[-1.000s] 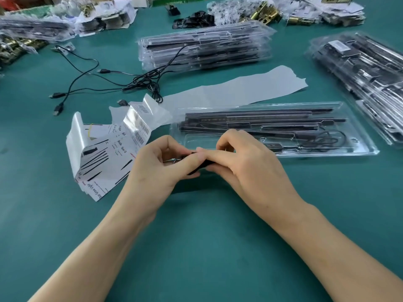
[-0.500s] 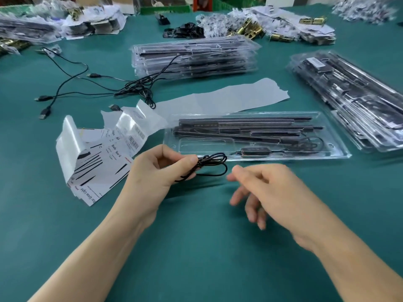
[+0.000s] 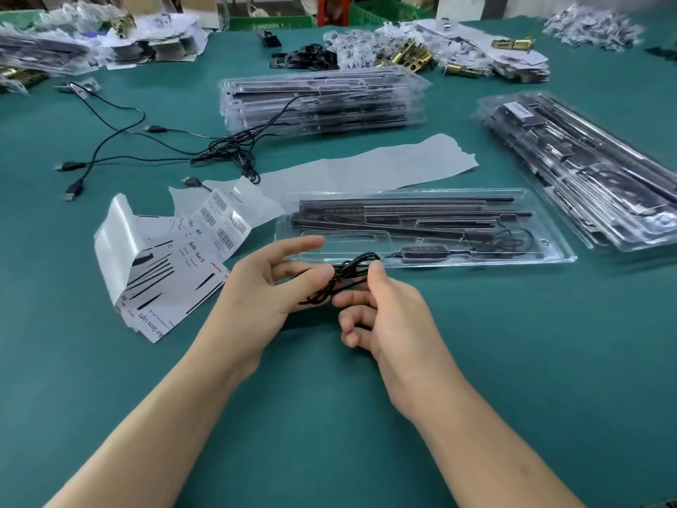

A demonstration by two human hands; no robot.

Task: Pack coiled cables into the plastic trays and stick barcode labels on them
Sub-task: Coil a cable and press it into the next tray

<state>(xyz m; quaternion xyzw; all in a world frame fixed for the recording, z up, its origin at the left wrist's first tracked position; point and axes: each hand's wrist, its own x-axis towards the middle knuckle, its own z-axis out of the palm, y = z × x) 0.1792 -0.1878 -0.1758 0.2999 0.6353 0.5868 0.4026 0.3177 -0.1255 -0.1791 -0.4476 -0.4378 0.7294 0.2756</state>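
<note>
A thin black coiled cable [image 3: 342, 276] hangs between my two hands just in front of a clear plastic tray [image 3: 557, 251]. The cable runs on into the tray to a small black inline controller [image 3: 425, 251]. The tray holds several long black bars. My left hand [image 3: 263, 291] holds the coil's left side with thumb and fingers, its index finger stretched out. My right hand [image 3: 384, 309] pinches the coil from the right with thumb and fingertips. Barcode labels [image 3: 223, 225] lie on a curled backing sheet left of the tray.
Two stacks of filled clear trays stand behind [image 3: 322, 100] and to the right [image 3: 586, 170]. Loose black USB cables [image 3: 154, 141] sprawl at the left. A strip of white backing paper [image 3: 366, 166] lies behind the tray. Piles of brass hardware and bags line the far edge.
My right hand let go of the cable and drew back, then returned and now pinches the coil again. The left hand's index finger has straightened out.
</note>
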